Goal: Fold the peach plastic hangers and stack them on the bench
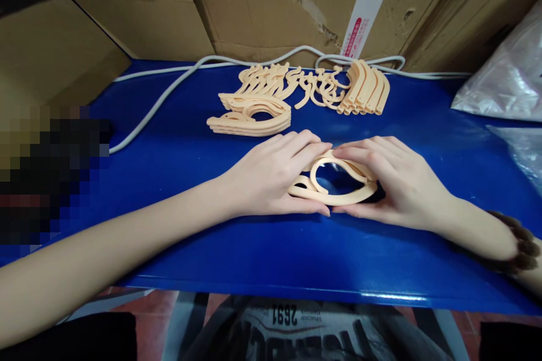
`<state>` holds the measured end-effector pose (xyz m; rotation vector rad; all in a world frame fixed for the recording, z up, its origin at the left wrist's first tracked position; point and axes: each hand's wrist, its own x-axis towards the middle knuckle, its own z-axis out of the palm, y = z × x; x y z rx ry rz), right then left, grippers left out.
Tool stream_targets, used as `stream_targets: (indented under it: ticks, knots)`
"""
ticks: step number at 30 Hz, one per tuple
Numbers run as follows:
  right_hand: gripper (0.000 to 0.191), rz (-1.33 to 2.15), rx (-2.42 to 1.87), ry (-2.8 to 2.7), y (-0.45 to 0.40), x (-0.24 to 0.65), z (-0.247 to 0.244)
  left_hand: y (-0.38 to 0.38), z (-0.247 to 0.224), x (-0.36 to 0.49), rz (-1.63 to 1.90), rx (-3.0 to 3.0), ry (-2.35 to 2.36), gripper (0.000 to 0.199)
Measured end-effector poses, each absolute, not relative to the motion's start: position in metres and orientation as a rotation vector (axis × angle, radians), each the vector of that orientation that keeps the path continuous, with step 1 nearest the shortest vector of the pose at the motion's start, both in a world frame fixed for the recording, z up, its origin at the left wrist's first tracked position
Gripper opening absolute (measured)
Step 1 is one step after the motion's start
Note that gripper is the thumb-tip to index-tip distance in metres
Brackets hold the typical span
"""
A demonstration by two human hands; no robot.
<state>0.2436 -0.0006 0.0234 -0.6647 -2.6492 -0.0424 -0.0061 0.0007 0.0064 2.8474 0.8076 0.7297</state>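
Observation:
A small stack of peach plastic hanger-shaped pieces (339, 194) lies on the blue table (271, 259) in front of me. My left hand (271, 177) cups its left side with fingers over the top. My right hand (393, 180) cups its right side, and the fingertips of both hands meet above the stack. Farther back lies a flat stack of the same pieces (249, 115), and behind it a row of pieces (313, 87) leaning on edge.
A white cable (169, 93) runs along the table's back and curves to the left. Cardboard boxes (279, 0) wall off the far side. Clear plastic bags (508, 79) lie at the right. A blurred dark object sits at the left edge.

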Motion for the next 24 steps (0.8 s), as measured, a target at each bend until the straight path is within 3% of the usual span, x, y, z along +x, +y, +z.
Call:
stream_targets:
  ticks: [9,24]
  knots:
    - [0.067,-0.02,-0.695,-2.708,-0.0002,0.2411,0.0196,-0.0021,0.0054,-0.0053,0.655,2.813,0.772,0.061]
    - [0.072,0.001,-0.695,-2.778,0.0026,0.2437,0.0173,0.0,0.0067,-0.0069,0.583,2.752,0.788,0.056]
